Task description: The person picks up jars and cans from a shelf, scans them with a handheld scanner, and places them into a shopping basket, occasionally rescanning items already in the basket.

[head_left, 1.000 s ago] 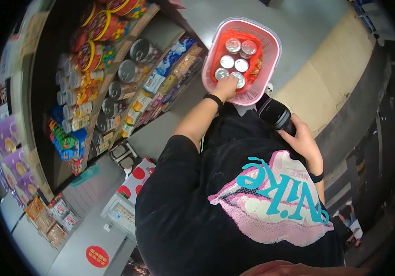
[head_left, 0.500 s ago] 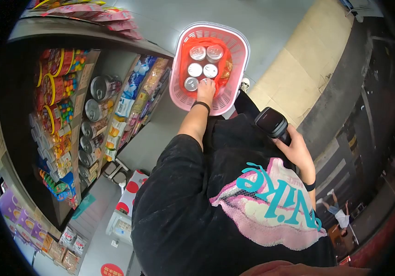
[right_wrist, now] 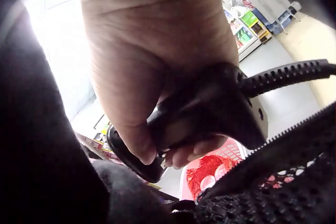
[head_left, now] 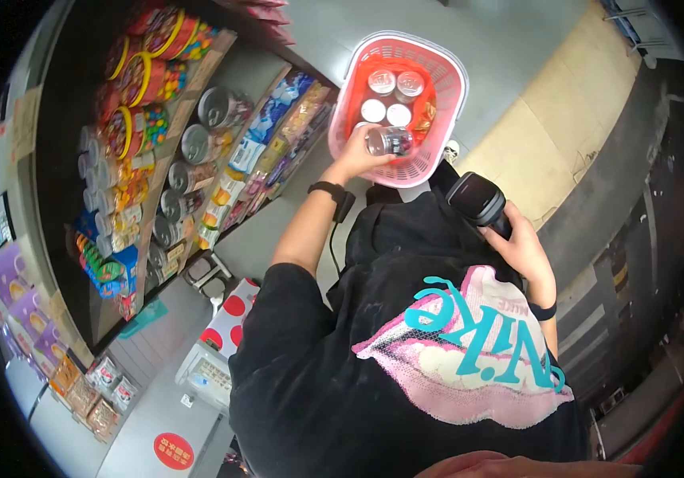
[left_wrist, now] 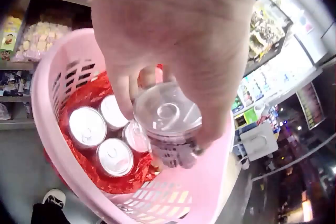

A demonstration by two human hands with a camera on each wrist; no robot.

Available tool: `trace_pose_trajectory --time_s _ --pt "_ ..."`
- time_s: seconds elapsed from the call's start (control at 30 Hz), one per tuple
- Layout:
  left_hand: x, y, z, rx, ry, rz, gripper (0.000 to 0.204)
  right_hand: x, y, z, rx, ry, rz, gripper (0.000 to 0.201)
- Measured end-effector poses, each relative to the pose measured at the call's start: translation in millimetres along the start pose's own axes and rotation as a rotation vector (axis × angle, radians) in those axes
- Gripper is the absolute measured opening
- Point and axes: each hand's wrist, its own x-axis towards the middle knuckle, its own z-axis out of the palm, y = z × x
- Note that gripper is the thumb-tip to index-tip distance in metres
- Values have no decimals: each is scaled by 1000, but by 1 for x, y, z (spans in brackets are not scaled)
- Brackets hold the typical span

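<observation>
My left hand (head_left: 356, 154) grips a clear plastic jar (head_left: 390, 142) over the near end of a pink basket (head_left: 442, 127). In the left wrist view the jar (left_wrist: 169, 109) is tilted, its clear round end facing up and dark contents low inside. Several cans with pale, round tops (left_wrist: 114, 157) stand below it in a red plastic bag (left_wrist: 123, 183) inside the basket. My right hand (head_left: 524, 251) grips a black handheld scanner (head_left: 477, 199) beside the basket, near my body. From the scanner's handle runs a ribbed cord (right_wrist: 286, 77), seen in the right wrist view.
Shelves (head_left: 174, 135) of jars, candy tubs and packets stand to the left. A counter with a red round sticker (head_left: 173, 451) lies at the lower left. Tan flooring (head_left: 549, 119) and a dark roadway (head_left: 637, 207) extend on the right.
The left hand was down among the cans in the basket; now it has lifted the jar up and tilted it. The right hand keeps its grip on the scanner. The head view has swung.
</observation>
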Motion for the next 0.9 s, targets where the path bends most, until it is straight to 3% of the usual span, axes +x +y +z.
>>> trace_pose_trajectory --time_s 0.03,0.13,0.3,0.33,0.4,0.53,0.9 --pt "-9 3 -6 -118 -24 76 87 0 -2 4 2 -2 -12 32" --pt "-45 26 -20 -357 -60 15 85 0 -8 16 20 -19 -75 32" --pt "-98 62 -39 49 126 351 85 -2 -14 38 42 -30 -183 34" --pt "-107 63 -42 55 134 354 85 -3 -18 43 42 -30 -193 34" --pt "-121 63 -47 322 218 559 84 -5 -28 50 14 -53 -183 34" --pt "-140 55 -59 380 290 743 81 -6 -40 63 -18 -75 -238 35" --pt "-170 35 -76 308 262 713 77 -14 -57 79 -80 -127 -257 42"
